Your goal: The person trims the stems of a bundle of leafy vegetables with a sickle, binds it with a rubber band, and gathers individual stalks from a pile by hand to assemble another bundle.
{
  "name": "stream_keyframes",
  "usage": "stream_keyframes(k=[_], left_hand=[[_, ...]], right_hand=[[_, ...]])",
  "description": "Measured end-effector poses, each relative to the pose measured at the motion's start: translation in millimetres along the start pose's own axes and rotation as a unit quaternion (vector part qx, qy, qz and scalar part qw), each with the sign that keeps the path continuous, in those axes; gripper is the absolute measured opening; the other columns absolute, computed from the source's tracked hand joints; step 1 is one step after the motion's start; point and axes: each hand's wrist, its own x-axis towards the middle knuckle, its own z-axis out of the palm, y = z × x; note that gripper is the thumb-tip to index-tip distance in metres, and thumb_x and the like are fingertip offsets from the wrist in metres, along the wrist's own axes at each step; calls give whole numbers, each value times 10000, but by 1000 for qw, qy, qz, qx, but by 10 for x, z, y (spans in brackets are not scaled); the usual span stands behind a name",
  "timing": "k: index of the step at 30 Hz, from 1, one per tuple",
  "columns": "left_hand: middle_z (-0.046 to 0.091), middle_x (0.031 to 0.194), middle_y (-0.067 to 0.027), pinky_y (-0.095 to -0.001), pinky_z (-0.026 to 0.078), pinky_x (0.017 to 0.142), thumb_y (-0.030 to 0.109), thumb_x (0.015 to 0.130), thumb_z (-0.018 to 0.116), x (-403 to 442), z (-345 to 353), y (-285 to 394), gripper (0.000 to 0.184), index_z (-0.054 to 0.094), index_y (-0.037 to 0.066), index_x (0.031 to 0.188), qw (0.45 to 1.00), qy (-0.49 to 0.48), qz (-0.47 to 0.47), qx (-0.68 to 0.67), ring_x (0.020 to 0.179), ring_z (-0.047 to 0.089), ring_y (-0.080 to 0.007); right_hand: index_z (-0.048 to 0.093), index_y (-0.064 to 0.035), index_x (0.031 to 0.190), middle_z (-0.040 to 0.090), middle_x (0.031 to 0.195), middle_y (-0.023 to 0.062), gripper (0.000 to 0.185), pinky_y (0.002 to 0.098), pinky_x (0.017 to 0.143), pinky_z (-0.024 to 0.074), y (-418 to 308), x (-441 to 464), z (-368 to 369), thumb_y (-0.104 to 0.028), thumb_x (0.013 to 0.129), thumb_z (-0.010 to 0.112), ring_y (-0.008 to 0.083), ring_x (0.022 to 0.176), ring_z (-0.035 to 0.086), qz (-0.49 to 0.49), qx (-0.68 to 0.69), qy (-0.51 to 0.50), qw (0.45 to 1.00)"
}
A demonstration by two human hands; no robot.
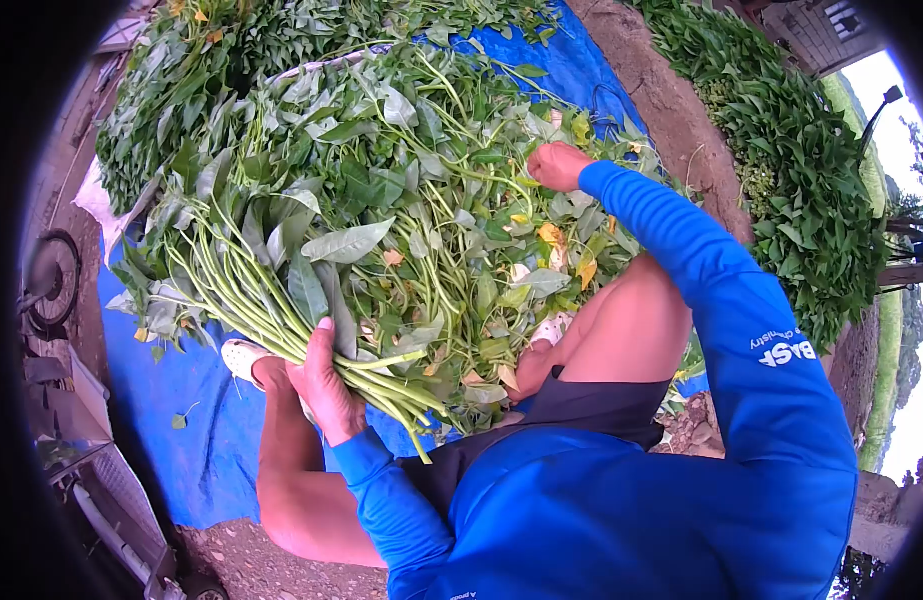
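My left hand (326, 385) is wrapped round a bunch of water spinach (251, 300) near the cut stem ends, which stick out below toward my lap. The leaves of this bunch fan out to the upper left. Farther off, my right hand (559, 167) is closed over the right side of a loose pile of water spinach (421, 200). A green stem runs up to its fingertips, but what they pinch is hidden. Yellowed leaves (551, 236) are scattered through the pile between my right hand and my knee.
A blue tarp (206, 440) lies under the greens. More water spinach (171, 90) is heaped at the upper left, and another leafy row (781, 150) stands at the right. A wheel (53, 283) and metal parts are at the far left. My legs border the pile.
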Motion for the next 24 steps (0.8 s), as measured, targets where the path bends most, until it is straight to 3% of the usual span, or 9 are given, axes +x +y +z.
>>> stream_keyframes(k=[3,5,11,12,15,16,19,20,24], left_hand=[[680,1315,-143,-355,567,983,111,951,770,-58,149,-16,580,542,-58,1457,999,-5,-24,32,1096,702,-228],[661,1348,-142,-365,526,1048,106,938,773,-84,184,-3,592,545,-51,1461,998,-5,-34,50,1150,674,-233],[656,1352,-141,-359,523,1045,78,934,757,-15,172,-89,591,533,-42,1468,995,8,-51,81,1149,667,-228],[661,1339,-138,-357,529,1033,79,936,756,6,175,-89,582,537,-40,1461,996,6,-55,75,1138,670,-224],[675,1311,-127,-345,531,1016,56,937,745,22,187,-94,553,553,-38,1447,996,-2,-73,52,1115,672,-211],[677,1311,-121,-337,520,1022,32,935,735,29,180,-95,544,561,-40,1446,996,-5,-79,44,1116,667,-203],[695,1266,-106,-324,525,989,11,930,729,21,202,-56,513,583,-40,1419,996,-12,-83,33,1066,673,-185],[700,1253,-102,-324,530,978,12,930,729,8,197,-31,506,586,-40,1413,995,-18,-88,33,1052,676,-183],[700,1183,-93,-333,561,937,54,934,754,-50,155,-14,480,588,-21,1378,996,-30,-84,25,1018,689,-182]], right_hand=[[785,-98,1214,745,1185,280,360,508,998,565,-56,670,631,-193,904,630,451,1066,728,37,7,-73,997],[777,-115,1250,737,1218,269,371,513,1030,556,-403,638,914,-172,913,631,445,1118,713,162,138,57,975],[740,-125,1350,740,1185,246,421,506,1058,538,-690,880,1449,-170,945,633,441,1123,697,212,199,228,929],[753,-143,1337,738,990,195,398,466,1015,558,-595,958,1500,-193,952,662,402,1032,723,198,166,243,935],[780,-103,1161,726,903,154,249,414,925,566,-332,1009,1298,-203,950,693,318,915,717,111,311,46,943],[717,-72,1038,760,929,92,159,346,738,541,-292,983,1126,-221,989,691,188,802,649,93,267,-21,959],[676,-91,1197,779,1007,73,222,334,598,487,-369,726,681,-240,1042,619,164,741,595,185,490,-89,847],[592,-68,1380,781,1016,24,360,283,531,424,-368,672,563,-238,1065,625,99,718,561,214,509,-69,831],[526,-58,1526,782,1031,44,517,290,534,434,-478,201,46,-166,1040,666,111,718,574,158,516,82,838]])
